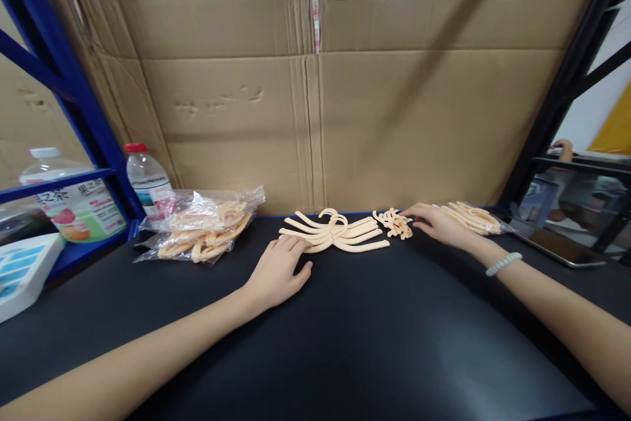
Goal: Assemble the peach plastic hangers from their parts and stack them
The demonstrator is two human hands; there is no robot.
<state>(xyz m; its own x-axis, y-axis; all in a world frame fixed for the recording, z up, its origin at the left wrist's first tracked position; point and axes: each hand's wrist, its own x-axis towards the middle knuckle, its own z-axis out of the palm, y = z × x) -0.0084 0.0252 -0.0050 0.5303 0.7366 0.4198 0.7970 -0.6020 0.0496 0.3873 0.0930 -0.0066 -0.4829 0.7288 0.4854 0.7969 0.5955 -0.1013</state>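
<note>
Several cream-coloured clothes hangers [340, 234] lie in a stack on the black table, hooks toward the back and curved arms spread to both sides. My left hand [282, 270] rests on the table at their left ends, fingers out flat and thumb apart; its fingertips touch or nearly touch the lowest arm. Just right of the stack sits a small heap of cream-coloured hooked pieces [396, 222]. My right hand [434, 222] reaches to the right side of this heap, fingers stretched toward it and apart, with nothing visible in them.
Clear plastic bags [207, 224] of similar cream parts lie at left, another bag [473, 217] at right beside a phone-like flat device [557, 243]. A red-capped bottle [148, 175] and a white tray [29, 270] stand left. Cardboard [221, 112] walls off the back.
</note>
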